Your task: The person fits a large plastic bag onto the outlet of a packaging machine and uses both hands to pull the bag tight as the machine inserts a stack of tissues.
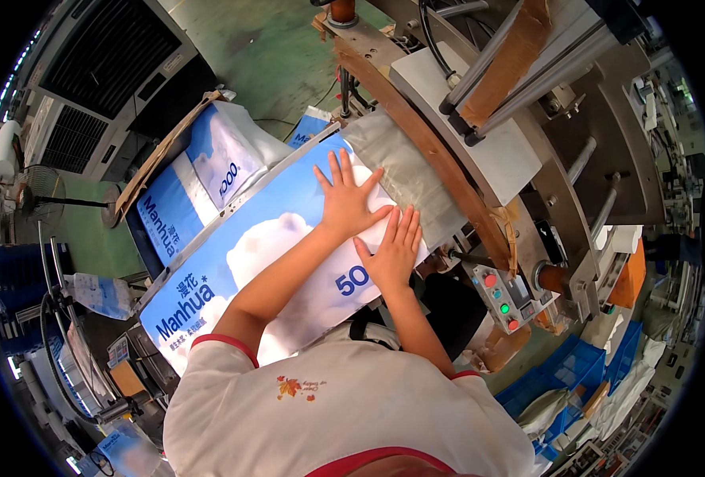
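On machine bed (416, 171): one blue-white bag (273, 246), two hands: left hand (344, 203), right hand (394, 253).

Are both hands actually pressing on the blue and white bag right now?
Touching. The head view shows the left hand and right hand lying flat, fingers spread, directly on the blue and white bag, with no gap visible.

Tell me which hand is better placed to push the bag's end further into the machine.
Probably the left hand: it lies flat on the blue-and-white bag closer to the machine's curved mouth, while the right hand rests further back.

A control box (502, 300) with coloured buttons, blue crates (575, 374), a standing fan (38, 199).
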The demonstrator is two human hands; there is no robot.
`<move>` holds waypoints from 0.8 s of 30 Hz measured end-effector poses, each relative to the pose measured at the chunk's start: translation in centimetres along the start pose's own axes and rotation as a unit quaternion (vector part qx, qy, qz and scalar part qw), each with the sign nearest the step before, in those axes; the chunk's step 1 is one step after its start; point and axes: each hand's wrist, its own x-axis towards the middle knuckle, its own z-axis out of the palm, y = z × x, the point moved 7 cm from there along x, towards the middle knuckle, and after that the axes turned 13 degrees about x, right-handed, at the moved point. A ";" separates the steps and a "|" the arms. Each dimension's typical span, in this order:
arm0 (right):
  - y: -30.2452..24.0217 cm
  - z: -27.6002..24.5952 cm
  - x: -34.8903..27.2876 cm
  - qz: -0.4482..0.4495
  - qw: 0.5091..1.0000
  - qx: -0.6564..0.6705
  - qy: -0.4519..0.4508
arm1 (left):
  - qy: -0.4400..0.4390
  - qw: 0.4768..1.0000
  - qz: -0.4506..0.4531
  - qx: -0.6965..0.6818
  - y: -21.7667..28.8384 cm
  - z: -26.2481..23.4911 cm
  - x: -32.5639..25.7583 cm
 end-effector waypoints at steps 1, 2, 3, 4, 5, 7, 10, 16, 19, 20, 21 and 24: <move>-0.2 0.4 -0.6 -0.001 1.000 0.009 -0.002 | -0.002 1.000 -0.001 0.002 -0.3 0.0 -0.7; -0.5 0.4 -0.9 -0.003 1.000 0.017 -0.003 | -0.001 1.000 -0.001 0.003 -0.5 -0.2 -1.1; -0.6 0.3 -1.1 -0.015 1.000 0.021 0.010 | 0.006 1.000 -0.002 0.000 -0.6 -0.4 -1.3; -0.7 0.5 -1.2 -0.016 1.000 0.022 0.010 | 0.013 1.000 -0.003 -0.002 -0.7 -0.4 -1.3; -0.7 0.4 -1.0 -0.017 1.000 0.020 0.014 | 0.024 1.000 -0.001 -0.007 -0.6 -0.6 -1.2; -0.5 0.6 -1.3 -0.022 0.999 0.024 0.021 | 0.026 1.000 -0.003 0.000 -0.7 -0.5 -1.6; -0.4 0.7 -1.6 -0.042 0.998 0.034 0.031 | 0.032 0.999 -0.003 0.007 -0.7 -0.2 -1.9; 7.2 -1.7 -3.3 0.093 0.732 0.660 0.140 | 0.044 0.998 0.008 0.035 0.1 0.5 -1.7; 11.9 -1.6 -6.4 0.187 0.686 0.670 0.212 | 0.055 0.998 -0.011 0.027 -1.1 0.6 -2.2; 12.6 -1.1 -7.4 0.207 0.691 0.661 0.208 | 0.062 0.998 -0.009 0.022 -1.8 1.4 -2.8; 13.0 0.0 -8.4 0.258 0.696 0.649 0.169 | 0.068 0.998 -0.001 0.015 -1.8 1.8 -3.9; 12.0 2.7 -10.5 0.347 0.720 0.601 0.022 | 0.079 0.997 0.011 0.020 -0.2 0.9 -8.1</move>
